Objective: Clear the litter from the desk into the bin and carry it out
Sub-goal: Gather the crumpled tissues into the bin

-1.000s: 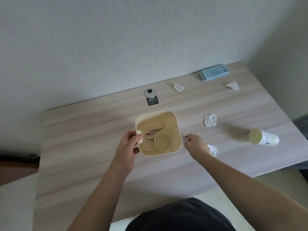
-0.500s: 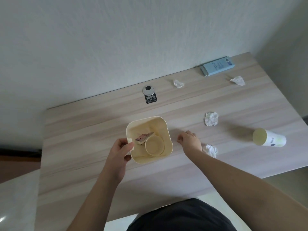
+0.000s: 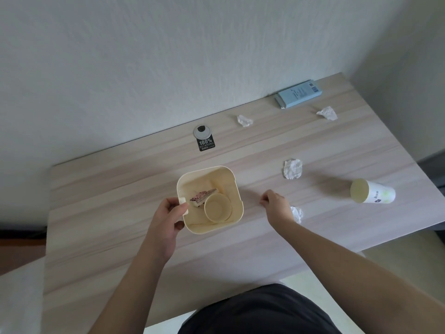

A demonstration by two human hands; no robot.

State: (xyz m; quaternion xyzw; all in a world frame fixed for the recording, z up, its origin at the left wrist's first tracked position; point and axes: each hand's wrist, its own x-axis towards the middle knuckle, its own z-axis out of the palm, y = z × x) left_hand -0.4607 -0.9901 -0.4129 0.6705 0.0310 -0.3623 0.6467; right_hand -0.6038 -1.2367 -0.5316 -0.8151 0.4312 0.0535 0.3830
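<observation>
A cream square bin (image 3: pixel 237 189) stands on the wooden desk (image 3: pixel 120 213). Inside it lie a paper cup and a speckled wrapper. My left hand (image 3: pixel 166 215) grips the bin's left rim at its small tab. My right hand (image 3: pixel 275 206) rests on the desk just right of the bin, fingers curled, with nothing visible in it. A crumpled tissue (image 3: pixel 297 214) lies partly hidden behind that hand. More crumpled paper sits at mid-right (image 3: pixel 292 168), at the back centre (image 3: pixel 244 121) and at the back right (image 3: pixel 327 113). A paper cup (image 3: pixel 372 194) lies on its side at the right.
A light blue box (image 3: pixel 298 93) lies against the wall at the back right. A grey cable grommet with a black sticker (image 3: pixel 204 137) sits behind the bin. The desk's front edge runs near my body; the right edge drops off beyond the lying cup.
The bin has slid left and toward me under my left hand. My right hand has curled its fingers and stayed beside the bin. The view has shifted a little.
</observation>
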